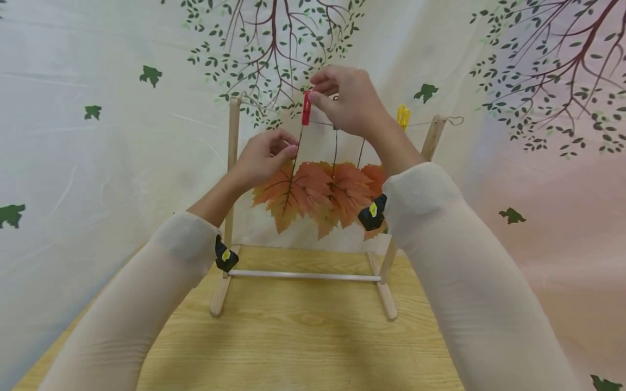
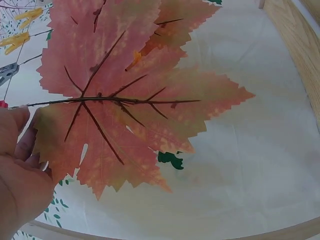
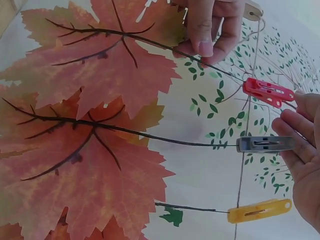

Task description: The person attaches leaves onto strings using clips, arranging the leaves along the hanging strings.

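An artificial autumn leaf (image 1: 293,190) in orange and red hangs by its dark stem (image 3: 185,54) from a red clothespin (image 3: 267,92) on a string. My left hand (image 1: 269,155) is beside the stem, thumb and fingertips right at it, loosely bent. In the left wrist view its fingers overlap the leaf's edge. At the clothespin's upper end is my right hand (image 1: 347,100), fingers loosely bent and fingertips at the handles. Two more leaves hang to the right, one from a grey clothespin (image 3: 265,144), another from a yellow clothespin (image 3: 260,211).
The string runs between two wooden posts (image 1: 233,130) of a stand with a white crossbar (image 1: 303,275) and wooden feet. It stands on a wood-grain table (image 1: 293,347). Behind hangs a pale cloth (image 1: 161,163) printed with branches and green leaves.
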Demonstrator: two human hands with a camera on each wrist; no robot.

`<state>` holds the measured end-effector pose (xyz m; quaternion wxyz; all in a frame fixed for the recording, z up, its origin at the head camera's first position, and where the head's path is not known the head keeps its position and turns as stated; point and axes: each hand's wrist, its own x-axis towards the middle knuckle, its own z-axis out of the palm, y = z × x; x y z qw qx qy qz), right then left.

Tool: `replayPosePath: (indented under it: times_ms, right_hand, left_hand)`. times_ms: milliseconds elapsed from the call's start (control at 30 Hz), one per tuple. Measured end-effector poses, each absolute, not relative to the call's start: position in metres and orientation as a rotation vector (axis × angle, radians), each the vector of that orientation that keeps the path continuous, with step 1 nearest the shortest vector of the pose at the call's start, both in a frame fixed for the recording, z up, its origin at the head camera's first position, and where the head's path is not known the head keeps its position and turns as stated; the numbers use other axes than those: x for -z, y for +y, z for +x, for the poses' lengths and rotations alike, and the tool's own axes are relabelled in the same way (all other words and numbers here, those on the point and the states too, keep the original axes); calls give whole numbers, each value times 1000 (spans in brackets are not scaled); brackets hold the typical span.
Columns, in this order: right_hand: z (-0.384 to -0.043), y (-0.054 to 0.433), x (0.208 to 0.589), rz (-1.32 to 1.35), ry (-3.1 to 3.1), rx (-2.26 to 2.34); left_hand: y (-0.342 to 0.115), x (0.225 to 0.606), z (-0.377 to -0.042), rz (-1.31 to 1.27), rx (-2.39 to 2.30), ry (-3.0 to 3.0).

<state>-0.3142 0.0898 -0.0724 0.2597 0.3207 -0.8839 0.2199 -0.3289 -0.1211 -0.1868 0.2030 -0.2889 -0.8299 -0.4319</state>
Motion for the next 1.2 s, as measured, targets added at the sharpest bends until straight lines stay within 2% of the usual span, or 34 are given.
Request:
replayPosePath:
  times_ms: [500, 1000, 1200]
  right_hand:
    - [-300, 139, 75, 835, -2292, -496]
    - [-283, 226, 120, 713, -2134, -460]
    - [-278, 245, 120, 745, -1901, -424]
  left_hand:
    - [-131, 193, -301, -887, 867, -2140]
    - [-172, 245, -271, -806, 782, -2105]
    - [-191, 267, -267, -788, 775, -2095]
